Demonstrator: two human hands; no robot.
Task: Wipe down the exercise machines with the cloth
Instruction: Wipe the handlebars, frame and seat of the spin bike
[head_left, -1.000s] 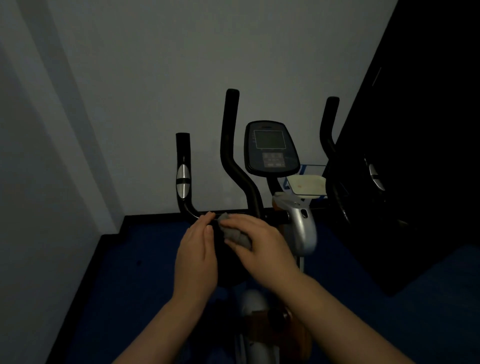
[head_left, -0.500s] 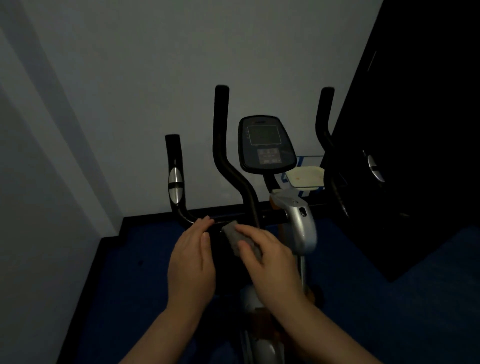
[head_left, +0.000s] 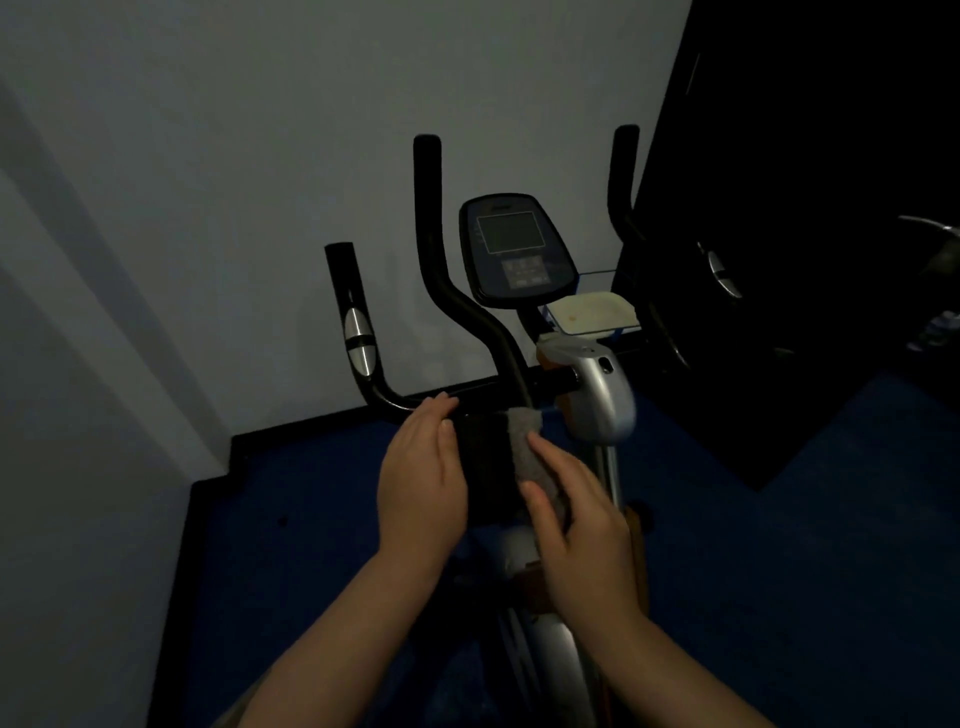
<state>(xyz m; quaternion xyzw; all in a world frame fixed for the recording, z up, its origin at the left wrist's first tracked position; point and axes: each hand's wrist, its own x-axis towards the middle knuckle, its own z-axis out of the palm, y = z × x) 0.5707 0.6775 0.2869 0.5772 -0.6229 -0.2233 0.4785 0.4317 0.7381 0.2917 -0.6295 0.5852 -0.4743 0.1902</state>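
cloth (head_left: 525, 441) on exercise machine (head_left: 597, 395), console (head_left: 515, 249) behind

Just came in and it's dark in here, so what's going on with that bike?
A person is wiping an exercise bike. The right hand presses a grey cloth against a dark padded part below the handlebar, while the left hand rests flat against that part's other side. The console is untouched.
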